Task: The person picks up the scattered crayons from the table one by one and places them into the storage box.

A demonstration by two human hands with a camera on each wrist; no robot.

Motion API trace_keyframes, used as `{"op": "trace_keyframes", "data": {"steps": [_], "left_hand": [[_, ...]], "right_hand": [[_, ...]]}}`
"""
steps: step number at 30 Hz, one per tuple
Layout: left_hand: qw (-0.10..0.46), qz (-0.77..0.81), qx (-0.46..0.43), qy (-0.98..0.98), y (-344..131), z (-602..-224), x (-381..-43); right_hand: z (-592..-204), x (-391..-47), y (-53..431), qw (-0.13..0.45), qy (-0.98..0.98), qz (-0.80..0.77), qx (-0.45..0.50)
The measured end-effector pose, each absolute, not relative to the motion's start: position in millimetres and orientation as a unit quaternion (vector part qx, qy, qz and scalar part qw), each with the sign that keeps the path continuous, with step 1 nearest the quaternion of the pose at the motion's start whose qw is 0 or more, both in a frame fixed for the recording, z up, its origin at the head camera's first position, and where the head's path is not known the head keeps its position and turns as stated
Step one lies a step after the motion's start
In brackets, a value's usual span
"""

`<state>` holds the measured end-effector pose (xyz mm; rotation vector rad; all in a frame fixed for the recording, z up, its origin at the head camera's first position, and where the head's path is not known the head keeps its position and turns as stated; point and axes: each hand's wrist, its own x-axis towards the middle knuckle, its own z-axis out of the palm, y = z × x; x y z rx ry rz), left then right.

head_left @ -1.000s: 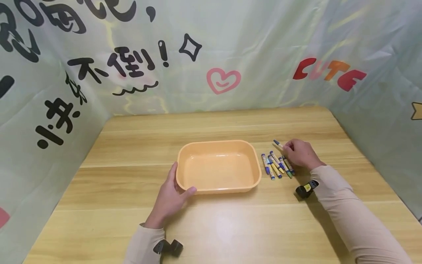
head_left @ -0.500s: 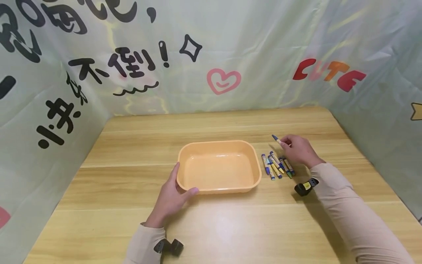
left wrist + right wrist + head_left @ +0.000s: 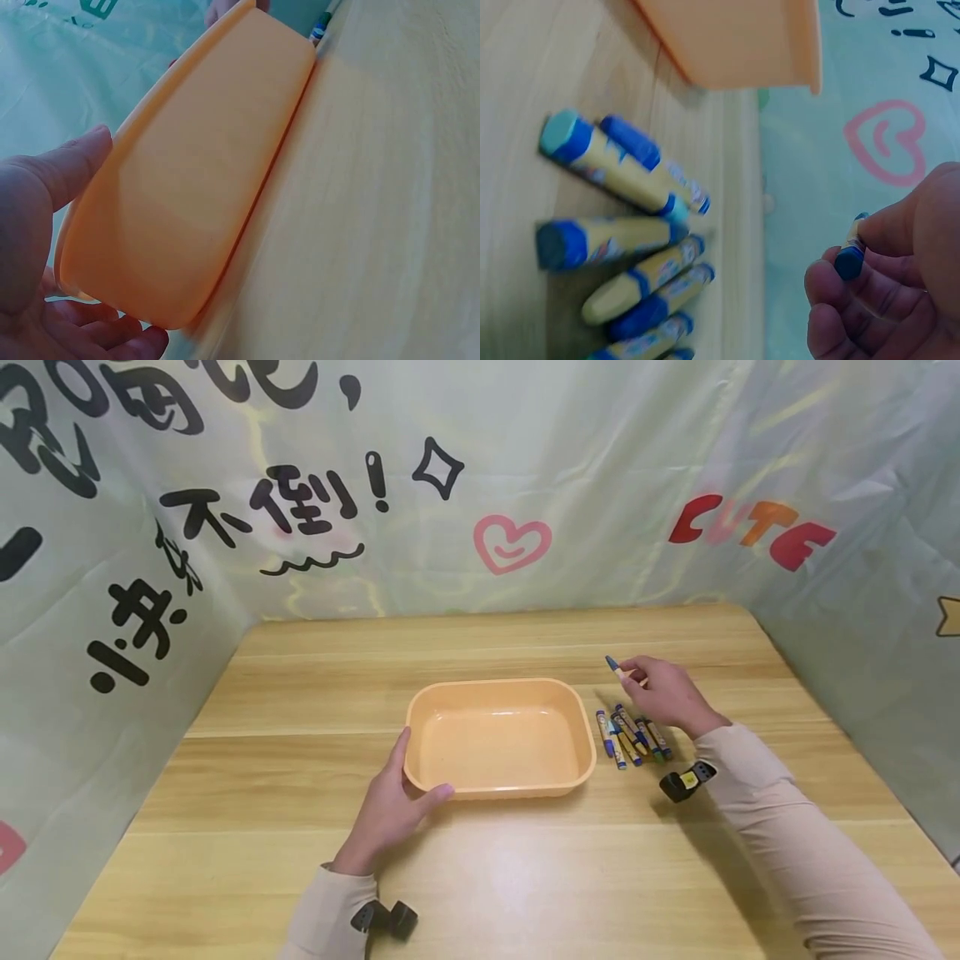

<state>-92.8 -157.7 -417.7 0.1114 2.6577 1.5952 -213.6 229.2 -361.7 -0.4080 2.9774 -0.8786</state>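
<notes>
A shallow peach-orange plastic tray (image 3: 498, 752) with rounded corners stands on the table, its inside bare. At its near left corner my left hand (image 3: 384, 817) grips it, thumb along the front rim and fingers around the left side. My right hand (image 3: 669, 693) is raised above and behind a small pile of crayons (image 3: 630, 735) to the tray's right. Between thumb and fingertips it pinches one dark-blue crayon (image 3: 850, 260), whose tip points up and left in the head view. In the right wrist view the pile's crayons (image 3: 622, 169) show cream wrappers with blue bands.
The wooden table (image 3: 285, 693) carries the tray and the pile. A printed cloth backdrop (image 3: 585, 468) rises along its back and both sides. Black cameras are strapped to both wrists, such as the right wrist camera (image 3: 684, 783) hanging near the pile.
My right hand has lifted the pinched crayon up from beside the pile and shifted slightly left and away from me. The left hand and tray have stayed nearly in place.
</notes>
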Motion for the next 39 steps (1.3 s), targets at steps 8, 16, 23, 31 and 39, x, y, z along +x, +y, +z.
{"op": "trace_keyframes", "data": {"steps": [8,16,23,31,39], "left_hand": [[0.018,0.519,0.042,0.854,-158,-418,-93],[0.015,0.514,0.045,0.856,-159,-420,-94],[0.015,0.512,0.049,0.858,-160,-421,-94],[0.017,0.51,0.042,0.859,-159,-420,-94],[0.018,0.514,0.038,0.857,-159,-420,-94]], "right_hand": [[-356,-213,215,0.001,0.944,-0.289,-0.162],[-350,-214,199,0.0,0.932,-0.314,-0.182],[-345,-216,185,0.01,0.929,-0.312,-0.197],[-342,-219,175,0.041,0.926,-0.302,-0.222],[-343,-224,166,0.064,0.923,-0.294,-0.239]]}}
